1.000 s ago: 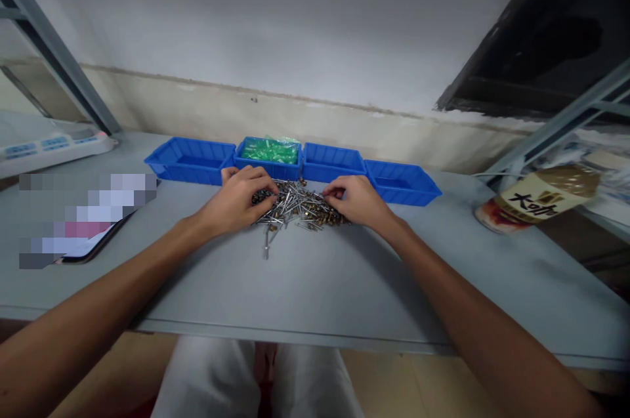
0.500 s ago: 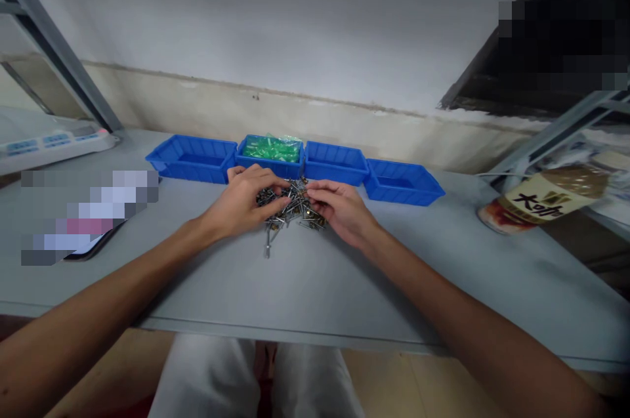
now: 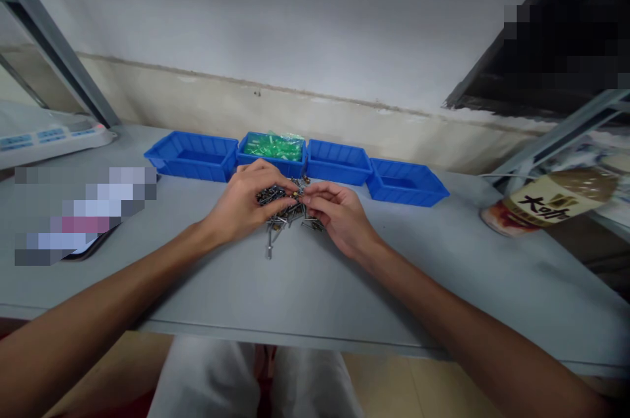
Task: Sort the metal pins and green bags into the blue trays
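A heap of small metal screws and brass-coloured bits [image 3: 285,211] lies on the grey table [image 3: 315,273]. My left hand [image 3: 246,200] rests curled over the heap's left side. My right hand [image 3: 337,214] is at its right side, fingers pinched together near a small brass piece [image 3: 295,194] between the two hands. Whether either hand grips a piece I cannot make out. One loose screw [image 3: 268,249] lies nearer to me. Behind the heap stands a row of blue bins [image 3: 197,157]; one bin [image 3: 273,147] holds green parts.
A lying bottle with a brown label [image 3: 551,201] is at the right. A phone [image 3: 86,244] lies at the left, a white power strip [image 3: 49,138] farther back left. Metal shelf struts [image 3: 59,57] rise on both sides. The wall is close behind the bins.
My right hand moved left across the heap, pushing the scattered screws into a tighter pile, and its fingers closed into a pinch. The left hand stayed put.
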Tool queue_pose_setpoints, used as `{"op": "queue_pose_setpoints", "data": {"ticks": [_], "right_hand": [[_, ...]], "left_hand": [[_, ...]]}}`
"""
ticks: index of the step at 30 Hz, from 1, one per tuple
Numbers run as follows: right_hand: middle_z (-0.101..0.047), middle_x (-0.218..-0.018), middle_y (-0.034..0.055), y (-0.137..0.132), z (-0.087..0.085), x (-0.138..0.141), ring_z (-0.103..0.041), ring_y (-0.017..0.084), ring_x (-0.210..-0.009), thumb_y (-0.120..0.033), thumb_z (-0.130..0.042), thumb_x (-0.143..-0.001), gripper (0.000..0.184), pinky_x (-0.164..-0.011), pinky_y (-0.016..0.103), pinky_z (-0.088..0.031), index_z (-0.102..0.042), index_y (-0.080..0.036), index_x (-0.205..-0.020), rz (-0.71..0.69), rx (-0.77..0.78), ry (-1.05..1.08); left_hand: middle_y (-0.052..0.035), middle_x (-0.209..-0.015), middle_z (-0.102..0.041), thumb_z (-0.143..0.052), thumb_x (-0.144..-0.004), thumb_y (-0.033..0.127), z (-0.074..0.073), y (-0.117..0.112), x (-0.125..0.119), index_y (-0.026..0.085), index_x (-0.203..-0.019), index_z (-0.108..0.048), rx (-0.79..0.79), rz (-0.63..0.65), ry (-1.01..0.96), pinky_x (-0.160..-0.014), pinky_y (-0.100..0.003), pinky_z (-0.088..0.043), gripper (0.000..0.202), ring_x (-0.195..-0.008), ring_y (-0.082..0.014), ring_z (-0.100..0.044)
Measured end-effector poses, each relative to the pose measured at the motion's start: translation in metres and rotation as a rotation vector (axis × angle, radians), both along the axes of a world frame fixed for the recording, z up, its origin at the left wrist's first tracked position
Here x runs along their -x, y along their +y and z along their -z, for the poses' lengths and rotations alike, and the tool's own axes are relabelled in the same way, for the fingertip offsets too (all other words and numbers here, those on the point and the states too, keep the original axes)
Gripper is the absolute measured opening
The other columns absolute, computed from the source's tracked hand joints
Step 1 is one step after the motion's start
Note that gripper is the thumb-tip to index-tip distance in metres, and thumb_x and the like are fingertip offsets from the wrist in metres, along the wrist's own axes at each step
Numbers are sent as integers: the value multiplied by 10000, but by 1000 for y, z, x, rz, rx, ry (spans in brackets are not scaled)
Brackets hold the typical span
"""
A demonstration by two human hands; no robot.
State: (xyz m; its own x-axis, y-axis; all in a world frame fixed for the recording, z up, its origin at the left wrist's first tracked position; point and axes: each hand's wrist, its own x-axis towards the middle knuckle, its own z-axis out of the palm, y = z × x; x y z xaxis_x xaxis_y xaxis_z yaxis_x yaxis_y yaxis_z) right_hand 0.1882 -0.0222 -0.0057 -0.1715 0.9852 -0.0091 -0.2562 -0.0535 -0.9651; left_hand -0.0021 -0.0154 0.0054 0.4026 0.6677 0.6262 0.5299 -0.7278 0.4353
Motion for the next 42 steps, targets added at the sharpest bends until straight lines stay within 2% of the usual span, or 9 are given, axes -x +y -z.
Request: {"op": "queue_pose_setpoints", "data": {"ticks": [14,19,22,24,27,31,36,39,42], "right_hand": [[-637,-724,-27,1,6,-1,-570,84,-648,-227,-785,-641,212,-643,240,-456,-657,-187,-805,4,-143,-34],[-652,-776,-3,3,2,-5,-596,112,-722,-270,-775,-676,207,-675,259,-470,-657,-186,-824,-10,-281,-173],[-664,-827,29,8,-9,-17,-598,141,-753,-283,-705,-753,147,-670,286,-473,-653,-185,-848,32,-453,-405],[-669,-883,48,13,-18,-32,-591,162,-798,-245,-637,-800,91,-711,314,-469,-661,-188,-867,55,-644,-696],[-682,-930,60,23,-29,-62,-579,204,-894,-153,-597,-789,138,-826,365,-435,-690,-193,-882,-40,-910,-1187],[-691,-829,48,34,-32,-93,-596,175,-766,-105,-559,-780,209,-742,311,-440,-706,-178,-909,-46,-855,-1401],[-713,-840,47,36,-31,-100,-602,165,-723,-104,-557,-773,257,-713,290,-444,-717,-168,-963,-114,-727,-1498],[-721,-851,46,35,-31,-98,-608,170,-737,-94,-569,-754,279,-717,289,-444,-720,-170,-976,-148,-677,-1542],[-724,-858,44,35,-30,-96,-615,170,-746,-96,-585,-736,279,-711,280,-441,-725,-173,-965,-163,-637,-1570]], "left_hand": [[-13,-866,-730,-718,-798,310,1,3,1,219,-899,-701,-12,30,-13,-830,-340,-437,137,-857,-177,-626],[-16,-876,-734,-706,-808,305,1,3,1,214,-895,-702,-35,57,-9,-818,-329,-436,126,-836,-169,-637],[-17,-873,-731,-681,-826,320,0,3,3,211,-887,-696,-64,14,2,-811,-330,-431,126,-840,-174,-636],[-17,-874,-725,-652,-844,327,-2,4,5,209,-877,-690,-106,-40,30,-814,-339,-422,128,-848,-178,-633],[-17,-872,-710,-612,-864,335,-6,8,15,212,-863,-685,-177,-148,114,-834,-364,-408,144,-855,-188,-620],[-20,-881,-689,-600,-866,352,-13,24,45,181,-873,-688,-257,-336,120,-829,-349,-427,193,-856,-175,-606],[-2,-908,-669,-592,-846,478,-18,45,91,149,-984,-683,-260,-565,8,-783,-316,-436,369,-848,-136,-599],[-5,-932,-687,-591,-825,549,-18,48,98,203,-1067,-666,-244,-579,-29,-743,-342,-409,428,-893,-155,-626],[-23,-910,-673,-625,-819,478,-16,46,88,217,-1016,-669,-244,-529,2,-746,-355,-431,330,-867,-170,-622]]}}
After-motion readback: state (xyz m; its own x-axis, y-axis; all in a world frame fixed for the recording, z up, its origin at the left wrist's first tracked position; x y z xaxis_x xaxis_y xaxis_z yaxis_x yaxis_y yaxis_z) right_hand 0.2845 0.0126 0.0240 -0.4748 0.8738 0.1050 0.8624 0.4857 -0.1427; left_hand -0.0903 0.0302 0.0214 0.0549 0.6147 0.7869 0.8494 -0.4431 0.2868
